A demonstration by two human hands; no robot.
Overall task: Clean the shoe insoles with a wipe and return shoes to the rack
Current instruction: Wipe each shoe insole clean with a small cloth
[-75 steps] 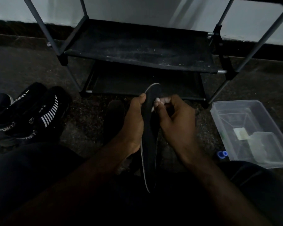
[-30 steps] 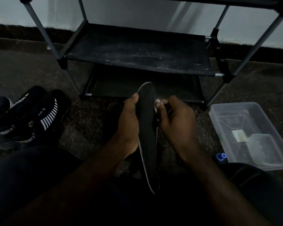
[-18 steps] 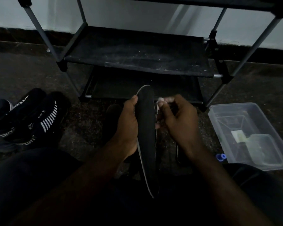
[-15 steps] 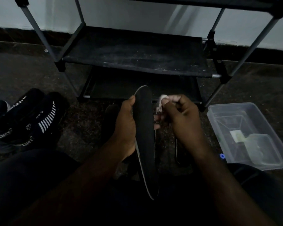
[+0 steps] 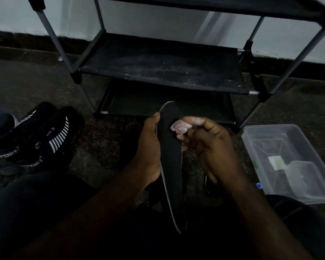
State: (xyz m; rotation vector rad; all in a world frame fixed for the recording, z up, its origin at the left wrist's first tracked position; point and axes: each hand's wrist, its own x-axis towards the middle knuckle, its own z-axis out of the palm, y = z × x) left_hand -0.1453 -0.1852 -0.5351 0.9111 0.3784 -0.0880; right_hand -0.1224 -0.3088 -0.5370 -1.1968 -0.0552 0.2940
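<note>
- Your left grip point(image 5: 148, 147) clasps the insole point(image 5: 172, 166) by its edge, upright at frame centre.
- Your right grip point(image 5: 214, 151) pinches a balled wipe point(image 5: 179, 127) at the insole's upper part.
- Wiping looks underway; the shoes point(image 5: 45, 136) at left are not yet on the rack point(image 5: 163, 72).

I hold one insole point(image 5: 172, 162) and one balled wipe point(image 5: 179, 127). At the floor's point(image 5: 101, 147) left edge sit two striped black shoes point(image 5: 58, 139) — one darker shoe point(image 5: 0, 122) beside them. One rack point(image 5: 158, 72) at the far edge, one clear bin point(image 5: 270, 126) at the right — one small tub point(image 5: 306, 177) inside.
</note>
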